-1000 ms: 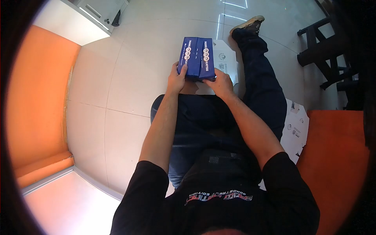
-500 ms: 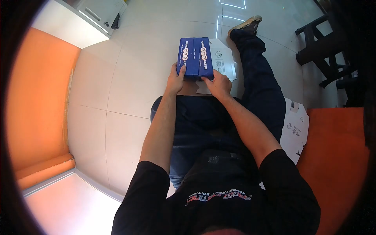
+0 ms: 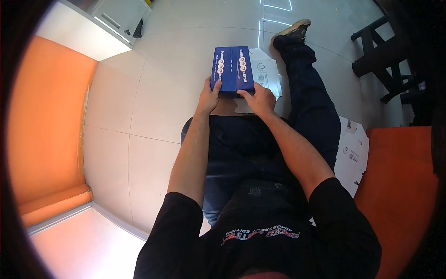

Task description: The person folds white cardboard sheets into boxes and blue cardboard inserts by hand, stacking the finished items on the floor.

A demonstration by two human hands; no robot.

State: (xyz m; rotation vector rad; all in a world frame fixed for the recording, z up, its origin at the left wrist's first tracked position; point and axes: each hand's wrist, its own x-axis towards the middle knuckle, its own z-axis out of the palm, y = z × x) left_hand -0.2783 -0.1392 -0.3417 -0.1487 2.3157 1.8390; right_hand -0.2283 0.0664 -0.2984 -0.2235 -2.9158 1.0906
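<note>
A blue cardboard box (image 3: 231,69) with white lettering and round pictures on its top is held in front of my lap. A seam runs down the middle of its top. My left hand (image 3: 209,94) grips the near left corner, thumb on the top edge. At the near right corner, my right hand (image 3: 261,100) holds the box with its thumb along the near edge. The fingers beneath the box are hidden. Partly under the box and to its right lies a flat white cardboard sheet (image 3: 267,69) with small printing.
Another flat white cardboard sheet (image 3: 351,156) lies right of my outstretched leg (image 3: 306,88). Dark plastic stools (image 3: 383,60) stand at the upper right, an orange-red surface (image 3: 395,186) below them. An orange panel (image 3: 51,121) and a white cabinet (image 3: 116,21) border the tiled floor (image 3: 153,83) on the left.
My right thumb has shifted slightly along the near edge of the box. The whole view has moved a little; both hands keep hold of the box.
</note>
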